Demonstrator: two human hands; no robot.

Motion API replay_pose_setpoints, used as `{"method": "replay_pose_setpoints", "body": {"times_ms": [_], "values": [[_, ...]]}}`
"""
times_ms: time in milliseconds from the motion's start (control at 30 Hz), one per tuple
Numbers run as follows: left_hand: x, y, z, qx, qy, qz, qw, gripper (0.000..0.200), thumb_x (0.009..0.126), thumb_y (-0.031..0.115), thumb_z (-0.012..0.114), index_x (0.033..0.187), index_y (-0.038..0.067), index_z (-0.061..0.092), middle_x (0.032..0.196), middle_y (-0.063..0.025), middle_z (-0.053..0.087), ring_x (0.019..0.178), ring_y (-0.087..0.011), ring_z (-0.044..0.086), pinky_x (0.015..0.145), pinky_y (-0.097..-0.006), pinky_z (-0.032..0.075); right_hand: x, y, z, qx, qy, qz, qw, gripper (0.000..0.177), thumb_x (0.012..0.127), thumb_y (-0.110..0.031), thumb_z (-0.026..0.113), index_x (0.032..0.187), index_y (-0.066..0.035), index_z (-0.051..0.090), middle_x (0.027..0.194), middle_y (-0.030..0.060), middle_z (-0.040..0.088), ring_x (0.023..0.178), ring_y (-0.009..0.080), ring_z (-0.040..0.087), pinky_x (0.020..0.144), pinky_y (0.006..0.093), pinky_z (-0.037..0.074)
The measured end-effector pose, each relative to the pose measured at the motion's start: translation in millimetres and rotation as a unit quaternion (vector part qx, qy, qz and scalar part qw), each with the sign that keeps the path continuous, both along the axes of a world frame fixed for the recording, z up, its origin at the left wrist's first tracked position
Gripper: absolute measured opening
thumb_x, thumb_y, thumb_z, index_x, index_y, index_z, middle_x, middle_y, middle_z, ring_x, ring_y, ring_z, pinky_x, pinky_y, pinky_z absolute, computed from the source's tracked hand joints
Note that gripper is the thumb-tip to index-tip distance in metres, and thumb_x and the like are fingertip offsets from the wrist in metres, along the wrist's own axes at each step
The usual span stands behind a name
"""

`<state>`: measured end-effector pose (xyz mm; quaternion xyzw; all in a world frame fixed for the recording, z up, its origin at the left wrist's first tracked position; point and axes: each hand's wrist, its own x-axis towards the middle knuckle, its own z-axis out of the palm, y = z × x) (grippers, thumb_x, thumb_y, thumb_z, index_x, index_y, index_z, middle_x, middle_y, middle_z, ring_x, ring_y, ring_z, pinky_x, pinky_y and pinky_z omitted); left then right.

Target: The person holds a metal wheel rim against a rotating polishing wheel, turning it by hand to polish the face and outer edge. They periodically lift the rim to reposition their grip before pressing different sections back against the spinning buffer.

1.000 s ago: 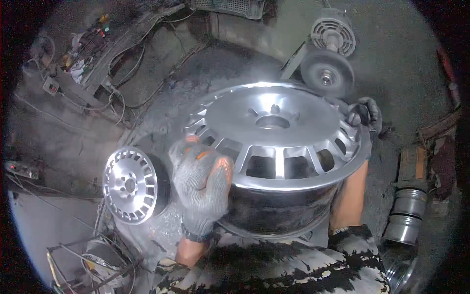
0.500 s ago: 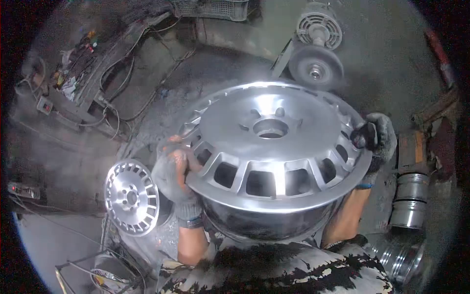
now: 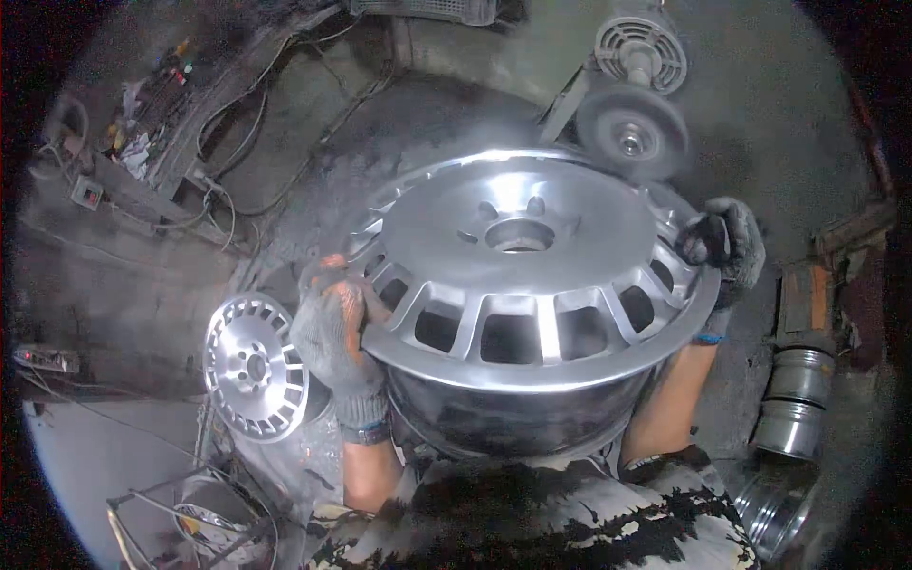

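A large silver wheel rim [image 3: 465,247] is held face up in front of my body, with a centre hole and a ring of slots near its edge. My left hand [image 3: 339,328], in a grey work glove, grips the rim's left edge, thumb side over the lip. On the opposite side my right hand [image 3: 727,249], in a dirty blackened glove, is closed around the right edge. The fingers under the rim are hidden. Just beyond its far right edge is a round polishing wheel [image 3: 631,141], blurred as if spinning, on a motor [image 3: 641,55].
Another slotted rim [image 3: 255,369] leans at the left. Stacked metal rims [image 3: 793,427] stand at the right, with a further shiny rim [image 3: 774,508] below. Cables [image 3: 231,204] run along the left wall, and a plastic crate [image 3: 427,9] is at the top. Dust hangs around.
The held rim has shifted slightly towards the left and up in view, both hands still on it. The polishing wheel appears a little further right as the view shifts.
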<state>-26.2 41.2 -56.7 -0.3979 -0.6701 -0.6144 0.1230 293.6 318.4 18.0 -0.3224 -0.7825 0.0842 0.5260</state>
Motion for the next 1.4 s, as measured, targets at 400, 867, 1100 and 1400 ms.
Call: {"method": "replay_pose_setpoints", "body": {"times_ms": [400, 867, 1100, 1400], "values": [[9, -2, -3, 0.022, -0.008, -0.022, 0.999, 0.019, 0.095, 0.013, 0.068, 0.092, -0.005, 0.072, 0.090, -0.0129, 0.071, 0.086, -0.0257, 0.066, 0.084, -0.0401, 0.052, 14, -13, -2, -0.097, 0.115, 0.014, 0.989, 0.032, 0.103, -0.029, 0.062, 0.097, 0.002, 0.069, 0.086, 0.0032, 0.065, 0.073, 0.0125, 0.060, 0.065, 0.0287, 0.049], [16, -16, -2, 0.046, -0.141, -0.126, 0.981, 0.017, 0.091, 0.013, 0.071, 0.092, -0.004, 0.073, 0.101, -0.0110, 0.072, 0.091, -0.0194, 0.066, 0.082, -0.0318, 0.052, 23, -60, 12, -0.268, 0.327, 0.092, 0.901, 0.023, 0.102, -0.019, 0.054, 0.106, 0.000, 0.066, 0.081, 0.0103, 0.068, 0.062, 0.0126, 0.060, 0.054, 0.0236, 0.045], [12, -17, 3, -0.009, -0.066, -0.065, 0.996, 0.026, 0.090, 0.021, 0.072, 0.095, -0.004, 0.073, 0.103, -0.0126, 0.071, 0.097, -0.0221, 0.065, 0.085, -0.0341, 0.052, 19, -25, -4, -0.161, 0.195, 0.073, 0.965, 0.022, 0.102, -0.015, 0.055, 0.105, 0.004, 0.066, 0.082, 0.0092, 0.067, 0.068, 0.0148, 0.065, 0.058, 0.0289, 0.051], [15, -9, -16, 0.051, -0.140, -0.046, 0.988, 0.021, 0.090, 0.017, 0.071, 0.098, -0.003, 0.074, 0.104, -0.0135, 0.072, 0.098, -0.0260, 0.066, 0.090, -0.0398, 0.053, 23, 35, -49, -0.264, 0.210, 0.163, 0.927, 0.024, 0.102, -0.019, 0.057, 0.107, 0.002, 0.067, 0.088, 0.0073, 0.067, 0.072, 0.0157, 0.065, 0.064, 0.0304, 0.053]]}}
